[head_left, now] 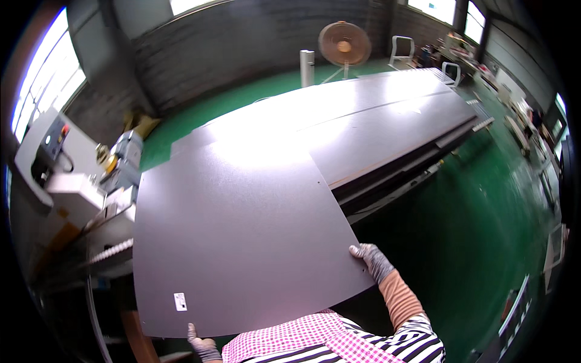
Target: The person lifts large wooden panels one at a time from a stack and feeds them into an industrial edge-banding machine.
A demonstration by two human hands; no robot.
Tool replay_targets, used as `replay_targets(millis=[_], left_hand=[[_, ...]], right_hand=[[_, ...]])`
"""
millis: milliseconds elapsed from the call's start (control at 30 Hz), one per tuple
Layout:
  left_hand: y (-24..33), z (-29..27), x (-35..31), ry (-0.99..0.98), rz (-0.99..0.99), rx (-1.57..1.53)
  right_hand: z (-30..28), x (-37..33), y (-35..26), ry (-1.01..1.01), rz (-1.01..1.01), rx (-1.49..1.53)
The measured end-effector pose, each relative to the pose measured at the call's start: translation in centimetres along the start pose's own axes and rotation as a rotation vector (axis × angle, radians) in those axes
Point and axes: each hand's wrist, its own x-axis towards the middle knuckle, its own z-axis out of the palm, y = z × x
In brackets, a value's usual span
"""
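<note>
A large flat grey panel (242, 236) reaches from my waist out toward a stack of similar panels (393, 115). My right hand (370, 259), in a grey knitted glove, grips its right edge close to the near corner, thumb on top and fingers hidden underneath. At the near left edge my left hand (203, 346), gloved too, is closed on the panel with its thumb over the rim; the other fingers are out of sight below. A small white label (180, 302) sticks to the panel near my left hand. Small dark holes show near its edges.
To the left stands a machine with a grey control box (49, 142) and a motor (127, 151). Behind the stack are a round fan (344, 45) and a white post (307, 68). Green floor (484, 199) runs along the right, with racks and carts beyond.
</note>
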Motion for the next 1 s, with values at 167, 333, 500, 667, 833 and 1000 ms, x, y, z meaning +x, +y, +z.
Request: replay_targets(millis=[167,333,500,667,833,1000], left_hand=[[-8.8,8.5,-3.2,-0.092,-0.51,-0.159],[-18.2,21.8,-9.4,-0.217,-0.834,-0.23],[-29.7,31.7,-12.1,-0.389,-1.228,-0.065],[-33.6,44.5,-17.1,-0.986,-1.486,0.536],[-32.1,53.1,-10.5,-1.131,1.034,1.151],[-42.2,57.5,-3.6,-0.565,0.528,1.763]], right_hand=[[-14.1,5.6,-5.6,0.261,0.004,-0.388],[-23.1,6.0,-11.9,0.869,-0.203,-0.928],[-25.3,10.2,-14.8,0.91,-0.143,-1.394],[-28.6,14.8,-18.5,1.014,-0.197,-1.368],[-38.2,17.9,-24.4,1.054,-0.098,-1.316],[-47.1,21.3,-29.3,1.073,-0.145,-1.33]])
